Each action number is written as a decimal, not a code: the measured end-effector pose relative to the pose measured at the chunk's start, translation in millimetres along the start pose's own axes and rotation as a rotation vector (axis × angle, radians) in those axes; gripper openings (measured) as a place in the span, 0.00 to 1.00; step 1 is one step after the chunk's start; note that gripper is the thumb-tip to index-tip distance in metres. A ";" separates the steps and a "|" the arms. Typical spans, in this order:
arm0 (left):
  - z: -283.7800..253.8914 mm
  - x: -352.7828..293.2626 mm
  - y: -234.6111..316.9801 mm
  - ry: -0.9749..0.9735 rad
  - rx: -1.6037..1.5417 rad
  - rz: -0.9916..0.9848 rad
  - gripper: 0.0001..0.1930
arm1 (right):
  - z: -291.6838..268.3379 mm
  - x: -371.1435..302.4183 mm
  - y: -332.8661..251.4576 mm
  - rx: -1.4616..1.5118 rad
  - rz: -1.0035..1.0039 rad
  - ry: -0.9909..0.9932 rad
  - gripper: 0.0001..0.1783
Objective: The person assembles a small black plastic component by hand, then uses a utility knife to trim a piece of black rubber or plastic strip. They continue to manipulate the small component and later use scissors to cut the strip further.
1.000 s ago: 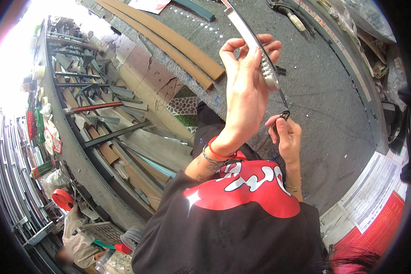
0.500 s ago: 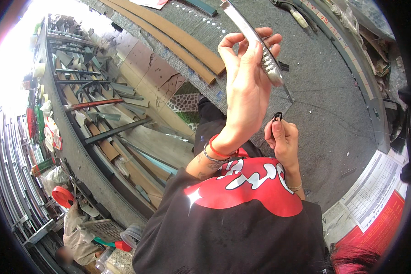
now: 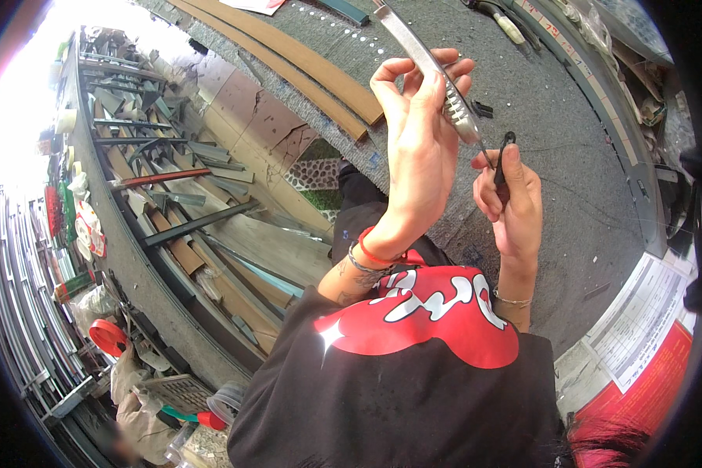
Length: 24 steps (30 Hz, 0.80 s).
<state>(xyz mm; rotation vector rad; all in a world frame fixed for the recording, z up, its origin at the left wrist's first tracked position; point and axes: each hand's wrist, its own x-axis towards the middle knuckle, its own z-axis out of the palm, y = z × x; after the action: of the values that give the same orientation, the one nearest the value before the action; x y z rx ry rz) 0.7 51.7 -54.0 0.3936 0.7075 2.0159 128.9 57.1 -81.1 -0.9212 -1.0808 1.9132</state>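
Note:
My left hand [image 3: 425, 132] is raised ahead of me, its fingers closed round a slim silver utility knife [image 3: 454, 108] with a ridged grip. The thin dark blade points down and toward my right hand. In my right hand [image 3: 513, 195], a small black part [image 3: 505, 156] with a looped top is pinched between thumb and fingers. The blade's tip comes close to this part, at the right fingertips; whether they touch I cannot tell.
Below my hands lies a grey carpeted work surface [image 3: 585, 203]. Long brown strips [image 3: 312, 70] cross it at far left. A handled tool [image 3: 510, 30] and a small black piece [image 3: 481, 109] lie farther off. Left, a rack [image 3: 183, 226] holds many offcuts. Printed sheets [image 3: 632, 327] lie right.
My right hand has risen and moved slightly right, bringing the small black part up near the knife's blade. My left hand and the knife have barely moved.

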 end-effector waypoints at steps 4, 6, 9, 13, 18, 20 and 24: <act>-3.2 -0.8 -1.8 -0.022 0.013 -0.009 0.11 | 8.7 1.7 -8.5 -0.136 0.041 0.041 0.27; -3.3 -1.3 -3.1 -0.024 0.006 -0.015 0.11 | 11.2 1.0 -10.0 -0.144 0.045 0.018 0.26; -3.1 -0.9 -4.2 -0.024 -0.024 -0.023 0.11 | 11.4 1.0 -10.8 -0.124 0.042 -0.034 0.24; -1.9 0.1 -5.3 -0.039 -0.041 -0.003 0.10 | 8.5 0.1 -10.4 -0.052 0.045 -0.080 0.22; -0.9 -0.5 -5.1 -0.026 -0.064 -0.004 0.10 | 6.2 0.1 -8.4 0.018 0.055 -0.110 0.20; -1.0 -0.7 -4.7 -0.014 -0.068 -0.004 0.10 | 6.2 0.0 -7.7 0.044 0.055 -0.113 0.19; -1.8 0.4 -3.9 -0.002 -0.064 0.003 0.09 | 7.2 -0.7 -7.0 0.059 0.058 -0.110 0.19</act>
<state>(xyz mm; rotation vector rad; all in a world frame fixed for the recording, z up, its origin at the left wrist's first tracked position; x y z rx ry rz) 2.2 53.0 -57.9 0.3592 0.6399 2.0355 124.9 56.5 -71.8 -0.8308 -1.0656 2.0530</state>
